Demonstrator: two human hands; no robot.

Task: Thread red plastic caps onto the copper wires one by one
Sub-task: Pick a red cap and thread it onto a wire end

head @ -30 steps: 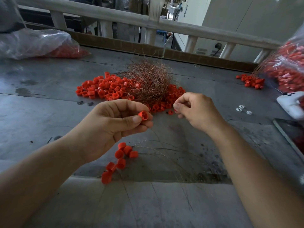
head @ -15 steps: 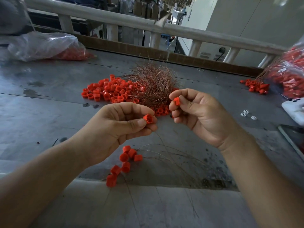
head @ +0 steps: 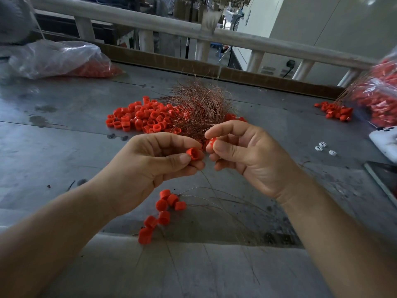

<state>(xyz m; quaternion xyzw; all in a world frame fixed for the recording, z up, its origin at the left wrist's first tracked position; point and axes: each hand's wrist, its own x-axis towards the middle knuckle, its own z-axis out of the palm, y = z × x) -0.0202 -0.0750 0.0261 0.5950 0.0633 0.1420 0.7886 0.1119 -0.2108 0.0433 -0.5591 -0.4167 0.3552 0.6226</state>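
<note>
L hand (head: 150, 166) pinching cap (head: 193, 153) | R hand (head: 247, 155) pinching 2nd cap (head: 212, 141), just right of it | wires (head: 199, 108) + cap pile (head: 141, 118) far on surface (head: 64, 158) | strung caps (head: 165, 209) near

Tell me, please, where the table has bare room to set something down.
Bare table: left, between the plastic bag and the left forearm; and between the wire tangle and the small cap heap. Crowded: cap pile at centre, capped wires near the edge.

In front of me, a grey, stained worktable (head: 64, 147) ends at a brown cardboard strip (head: 163, 61). Beyond runs a pale railing (head: 236, 37). A pale wall (head: 343, 24) stands far right in dim light.
</note>
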